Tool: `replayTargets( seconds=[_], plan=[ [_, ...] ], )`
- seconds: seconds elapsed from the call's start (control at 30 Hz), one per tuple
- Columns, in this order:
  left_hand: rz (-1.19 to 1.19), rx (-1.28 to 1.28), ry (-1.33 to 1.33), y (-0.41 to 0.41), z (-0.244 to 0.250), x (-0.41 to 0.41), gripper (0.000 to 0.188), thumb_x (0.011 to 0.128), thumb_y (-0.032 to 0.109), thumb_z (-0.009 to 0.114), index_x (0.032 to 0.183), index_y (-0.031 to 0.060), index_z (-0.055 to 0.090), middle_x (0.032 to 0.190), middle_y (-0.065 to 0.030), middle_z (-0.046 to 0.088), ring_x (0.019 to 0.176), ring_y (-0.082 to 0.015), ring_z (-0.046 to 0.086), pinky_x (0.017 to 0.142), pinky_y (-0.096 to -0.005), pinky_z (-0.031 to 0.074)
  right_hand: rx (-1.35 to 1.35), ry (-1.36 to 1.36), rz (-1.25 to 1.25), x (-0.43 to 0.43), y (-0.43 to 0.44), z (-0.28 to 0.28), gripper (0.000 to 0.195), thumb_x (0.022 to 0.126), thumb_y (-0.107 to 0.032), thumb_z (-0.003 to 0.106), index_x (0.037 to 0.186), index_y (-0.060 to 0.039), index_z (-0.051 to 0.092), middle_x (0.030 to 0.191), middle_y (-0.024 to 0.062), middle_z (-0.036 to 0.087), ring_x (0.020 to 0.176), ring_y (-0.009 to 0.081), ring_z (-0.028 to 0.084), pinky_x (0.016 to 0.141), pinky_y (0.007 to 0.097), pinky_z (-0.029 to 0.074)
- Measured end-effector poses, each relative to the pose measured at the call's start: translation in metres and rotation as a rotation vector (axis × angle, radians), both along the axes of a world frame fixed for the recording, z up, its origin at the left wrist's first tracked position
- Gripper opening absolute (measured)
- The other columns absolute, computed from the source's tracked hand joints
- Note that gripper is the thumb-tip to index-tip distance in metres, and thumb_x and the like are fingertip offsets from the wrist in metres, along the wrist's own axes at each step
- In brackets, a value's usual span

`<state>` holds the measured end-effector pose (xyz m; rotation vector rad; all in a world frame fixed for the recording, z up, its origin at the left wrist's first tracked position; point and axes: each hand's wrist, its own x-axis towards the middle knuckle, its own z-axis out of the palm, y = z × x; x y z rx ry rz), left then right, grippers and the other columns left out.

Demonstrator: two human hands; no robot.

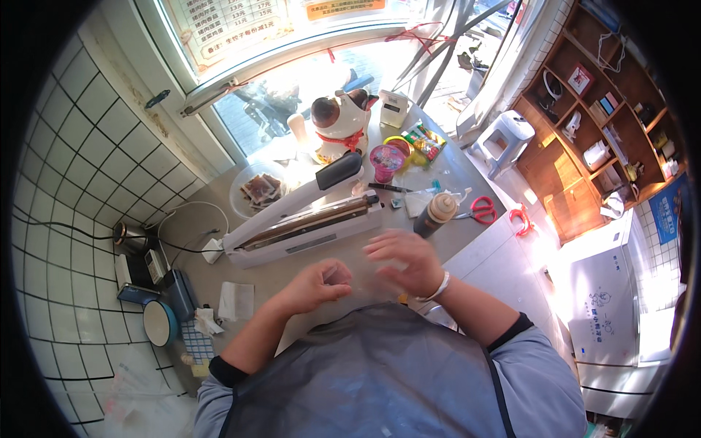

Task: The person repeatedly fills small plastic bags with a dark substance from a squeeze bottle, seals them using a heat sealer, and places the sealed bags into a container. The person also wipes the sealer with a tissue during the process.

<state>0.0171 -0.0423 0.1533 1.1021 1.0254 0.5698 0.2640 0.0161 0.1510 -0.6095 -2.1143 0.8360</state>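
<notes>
My left hand (319, 286) is raised over the counter (274, 274), fingers curled, and whether anything is inside them cannot be told. To its right hovers my right hand (408, 263), slightly blurred, fingers apart, with nothing visible in it. Just beyond both hands lies a white impulse heat sealer (306, 235), its arm with a black handle (339, 171) lifted. A squeeze bottle (435, 214) with brown contents stands beyond my right hand, beside red-handled scissors (483, 210). Behind the sealer are a bowl of small packets (260, 189), a pink-lidded cup (386, 162) and a black pen (390, 188).
A ceramic lucky cat (340, 123) stands by the window. Left are a white paper (236, 301), a teal-rimmed bowl (160, 323), a metal cup (128, 234) and a power cable near the tiled wall. A plastic stool (504, 139) and wooden shelves (597, 109) stand at the right.
</notes>
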Motion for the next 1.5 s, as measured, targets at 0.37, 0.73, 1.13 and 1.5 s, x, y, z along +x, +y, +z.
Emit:
replayTargets(
  seconds=[0.37, 0.73, 1.13, 1.5],
  plan=[
    [0.146, 0.094, 0.038, 0.007, 0.004, -0.008, 0.025, 0.082, 0.012, 0.066, 0.100, 0.0006, 0.052, 0.085, -0.0030, 0.056, 0.073, -0.0099, 0.054, 0.064, -0.0260, 0.048, -0.229, 0.307, -0.687, 0.079, 0.069, -0.156, 0.086, 0.066, -0.011, 0.079, 0.135, -0.0066, 0.029, 0.119, 0.0109, 0.053, 0.106, 0.0215, 0.054, 0.091, 0.0328, 0.043],
    [0.221, 0.283, 0.196, 0.007, 0.022, -0.006, 0.030, 0.079, 0.015, 0.070, 0.097, -0.0011, 0.052, 0.087, -0.0062, 0.059, 0.084, -0.0125, 0.056, 0.076, -0.0285, 0.047, -0.135, -0.091, -0.439, 0.028, 0.051, -0.064, 0.061, 0.057, -0.015, 0.078, 0.113, -0.0101, 0.053, 0.105, 0.0111, 0.058, 0.098, 0.0299, 0.057, 0.086, 0.0391, 0.045],
    [0.208, 0.482, 0.603, -0.008, 0.047, -0.014, 0.041, 0.074, 0.028, 0.071, 0.099, 0.0013, 0.053, 0.097, -0.0158, 0.063, 0.091, -0.0319, 0.060, 0.078, -0.0383, 0.047, 0.353, -0.404, -0.304, -0.021, 0.026, 0.039, 0.063, 0.051, -0.016, 0.077, 0.110, -0.0137, 0.056, 0.103, 0.0069, 0.054, 0.097, 0.0280, 0.052, 0.090, 0.0419, 0.040],
    [0.147, 0.394, 0.363, -0.009, 0.040, -0.017, 0.040, 0.076, 0.023, 0.072, 0.106, 0.0025, 0.055, 0.091, -0.0079, 0.062, 0.084, -0.0167, 0.059, 0.076, -0.0305, 0.047, 0.753, -0.474, -0.295, -0.024, 0.034, 0.101, 0.051, 0.053, -0.008, 0.073, 0.102, -0.0158, 0.060, 0.100, 0.0032, 0.055, 0.099, 0.0240, 0.054, 0.097, 0.0458, 0.037]
  ],
)
